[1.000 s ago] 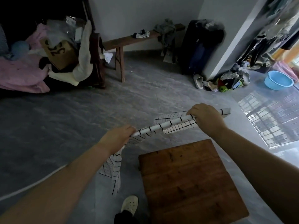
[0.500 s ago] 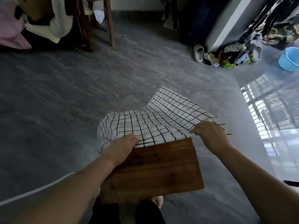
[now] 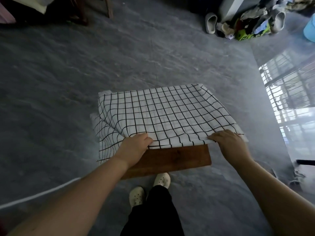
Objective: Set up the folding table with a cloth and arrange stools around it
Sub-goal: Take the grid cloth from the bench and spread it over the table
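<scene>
A white cloth with a black grid (image 3: 163, 114) lies spread over most of the small brown wooden table (image 3: 177, 156); only the table's near strip shows bare. The cloth hangs off the left side and bulges slightly. My left hand (image 3: 134, 147) grips the cloth's near edge at the left. At the near right corner my right hand (image 3: 228, 142) pinches the same edge. No stools are in view.
Grey stone floor surrounds the table. Slippers (image 3: 211, 22) and a pile of clothes and shoes (image 3: 247, 26) lie at the far right, next to a blue basin (image 3: 310, 29). A wooden bench leg (image 3: 109, 7) stands far left. My feet (image 3: 150, 186) are right below the table.
The cloth went from a bunched strip held in the air to spread flat over the table. Both hands moved down and toward me with its near edge. The view tilted downward.
</scene>
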### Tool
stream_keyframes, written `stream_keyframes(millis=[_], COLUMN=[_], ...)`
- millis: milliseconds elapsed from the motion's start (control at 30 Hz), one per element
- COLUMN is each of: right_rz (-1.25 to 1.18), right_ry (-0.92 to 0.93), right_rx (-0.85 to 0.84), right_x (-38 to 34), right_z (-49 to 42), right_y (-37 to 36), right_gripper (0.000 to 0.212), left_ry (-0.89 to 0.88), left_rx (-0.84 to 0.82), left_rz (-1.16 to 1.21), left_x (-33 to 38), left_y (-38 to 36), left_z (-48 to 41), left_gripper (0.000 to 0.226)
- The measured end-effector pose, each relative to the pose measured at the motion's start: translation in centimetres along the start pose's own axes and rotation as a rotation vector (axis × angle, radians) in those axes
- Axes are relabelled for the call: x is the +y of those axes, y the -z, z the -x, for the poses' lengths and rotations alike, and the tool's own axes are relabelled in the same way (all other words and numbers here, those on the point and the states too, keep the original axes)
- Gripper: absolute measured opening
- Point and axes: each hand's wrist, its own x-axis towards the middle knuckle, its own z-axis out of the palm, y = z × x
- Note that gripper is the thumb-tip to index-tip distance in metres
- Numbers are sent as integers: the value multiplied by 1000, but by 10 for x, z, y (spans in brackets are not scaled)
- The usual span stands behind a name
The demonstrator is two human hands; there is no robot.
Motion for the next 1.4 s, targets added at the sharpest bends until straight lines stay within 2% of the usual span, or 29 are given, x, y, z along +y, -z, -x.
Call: stream_keyframes(millis=[267, 533, 667, 800, 1133, 1400], right_rz=[-15, -1, 3, -33, -47, -16], right_ry=[-42, 7, 12, 16, -57, -100], right_rx=[-65, -159, -184, -200, -288, -407], right_x=[2, 28, 44, 55, 73, 72], right_z=[62, 104, 117, 130, 153, 148], right_y=[-41, -94, -116, -140, -198, -223], right_gripper=[42, 58, 54, 50, 55, 62], left_ry=[25, 199, 280, 335, 217, 221], left_rx=[-44, -54, -114, -97, -116, -184], left_rz=[30, 129, 156, 195, 141, 158], left_x=[22, 50, 58, 65, 71, 70], left_y=[-54, -111, -145, -175, -249, -286], left_z=[28, 40, 42, 45, 47, 45], left_gripper=[29, 33, 37, 38, 47, 53])
